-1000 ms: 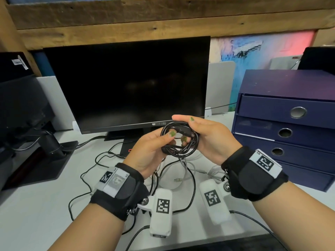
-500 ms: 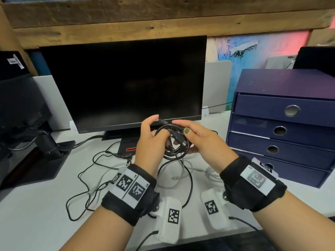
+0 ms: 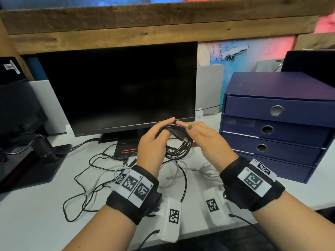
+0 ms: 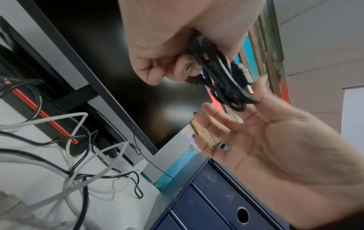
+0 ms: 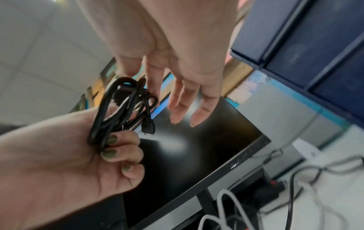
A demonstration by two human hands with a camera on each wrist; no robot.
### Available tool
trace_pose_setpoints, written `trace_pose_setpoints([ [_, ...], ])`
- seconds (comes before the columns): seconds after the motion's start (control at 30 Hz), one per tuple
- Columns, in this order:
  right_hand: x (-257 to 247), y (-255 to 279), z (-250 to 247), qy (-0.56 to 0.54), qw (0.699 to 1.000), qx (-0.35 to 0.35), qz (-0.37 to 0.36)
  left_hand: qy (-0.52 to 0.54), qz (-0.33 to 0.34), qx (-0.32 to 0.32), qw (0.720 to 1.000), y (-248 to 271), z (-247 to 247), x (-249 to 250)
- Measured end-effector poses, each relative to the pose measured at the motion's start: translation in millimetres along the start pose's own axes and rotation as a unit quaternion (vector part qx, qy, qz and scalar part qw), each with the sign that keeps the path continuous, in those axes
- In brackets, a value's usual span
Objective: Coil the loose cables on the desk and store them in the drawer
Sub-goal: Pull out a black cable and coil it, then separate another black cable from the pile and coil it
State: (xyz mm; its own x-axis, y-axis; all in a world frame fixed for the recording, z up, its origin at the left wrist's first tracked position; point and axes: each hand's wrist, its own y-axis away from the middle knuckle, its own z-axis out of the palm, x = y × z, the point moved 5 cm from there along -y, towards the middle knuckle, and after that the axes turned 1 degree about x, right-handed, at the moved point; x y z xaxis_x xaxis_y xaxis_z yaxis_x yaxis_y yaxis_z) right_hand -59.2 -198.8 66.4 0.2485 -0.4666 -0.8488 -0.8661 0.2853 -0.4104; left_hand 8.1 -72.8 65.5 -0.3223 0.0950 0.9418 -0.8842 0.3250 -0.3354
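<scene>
A black cable wound into a coil [image 3: 178, 144] hangs in the air in front of the monitor. My left hand [image 3: 152, 142] grips one side of it, fingers curled round the strands [image 5: 110, 115]. A plug end [image 4: 242, 73] sticks out of the bundle. My right hand [image 3: 203, 138] is just to the right of the coil with straight, spread fingers [image 5: 183, 99]; its palm [image 4: 275, 132] faces the coil and holds nothing. A navy drawer unit [image 3: 275, 127] stands to the right with all its drawers closed.
Loose black cables [image 3: 87, 180] and white cables [image 3: 208, 171] lie tangled on the white desk [image 3: 36, 214] under my hands. A dark monitor [image 3: 123, 87] stands behind them. A black monitor-arm base [image 3: 43, 147] sits at the left.
My right hand has let go of the coil and straightened its fingers. The left hand has turned and now holds the coil alone.
</scene>
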Motion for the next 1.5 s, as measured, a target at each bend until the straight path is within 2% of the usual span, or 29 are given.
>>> trace_pose_setpoints([
  [0.1, -7, 8, -3, 0.109, 0.993, 0.017, -0.05, -0.014, 0.017, 0.009, 1.0, 2, 3, 3],
  [0.2, -15, 15, -6, 0.218, 0.967, 0.058, -0.117, -0.041, 0.04, 0.005, 0.998, 4, 6, 4],
  [0.27, -20, 16, -7, 0.261, 0.955, 0.064, -0.125, -0.062, 0.056, 0.01, 0.996, 5, 6, 3],
  [0.4, -21, 14, -4, 0.352, 0.929, 0.029, -0.111, -0.104, 0.08, 0.003, 0.991, 8, 7, 0],
  [0.47, -20, 14, -8, 0.297, 0.95, 0.036, -0.092, -0.103, 0.082, -0.003, 0.991, 7, 7, -1],
  [0.57, -8, 13, -16, 0.162, 0.985, 0.052, -0.025, -0.109, 0.099, -0.034, 0.989, 7, 8, -2],
  [0.67, 1, 11, -22, 0.054, 0.997, 0.037, 0.029, -0.123, 0.105, -0.072, 0.984, 7, 10, -5],
  [0.77, 3, 14, -28, -0.013, 0.997, 0.001, 0.07, -0.106, 0.082, -0.107, 0.985, 8, 13, -10],
  [0.9, 19, 22, -36, -0.039, 0.99, -0.043, 0.131, -0.087, 0.029, -0.185, 0.978, 13, 18, -20],
  [1.03, 44, 36, -47, -0.039, 0.979, -0.019, 0.2, -0.117, -0.01, -0.181, 0.976, 11, 11, -31],
  [1.1, 57, 45, -54, -0.051, 0.969, 0.02, 0.242, -0.165, -0.031, -0.174, 0.97, 10, 4, -37],
  [1.17, 69, 54, -64, -0.056, 0.957, 0.077, 0.276, -0.227, -0.041, -0.19, 0.954, 12, -1, -46],
  [1.23, 79, 61, -71, -0.017, 0.95, 0.109, 0.292, -0.287, -0.046, -0.235, 0.928, 18, -4, -55],
  [1.37, 86, 71, -66, 0.069, 0.948, 0.089, 0.296, -0.401, -0.074, -0.377, 0.832, 41, 2, -75],
  [1.43, 86, 75, -55, 0.093, 0.947, 0.063, 0.302, -0.448, -0.08, -0.408, 0.791, 49, 4, -86],
  [1.5, 86, 79, -46, 0.12, 0.946, 0.046, 0.298, -0.471, -0.092, -0.424, 0.768, 56, 6, -95],
])
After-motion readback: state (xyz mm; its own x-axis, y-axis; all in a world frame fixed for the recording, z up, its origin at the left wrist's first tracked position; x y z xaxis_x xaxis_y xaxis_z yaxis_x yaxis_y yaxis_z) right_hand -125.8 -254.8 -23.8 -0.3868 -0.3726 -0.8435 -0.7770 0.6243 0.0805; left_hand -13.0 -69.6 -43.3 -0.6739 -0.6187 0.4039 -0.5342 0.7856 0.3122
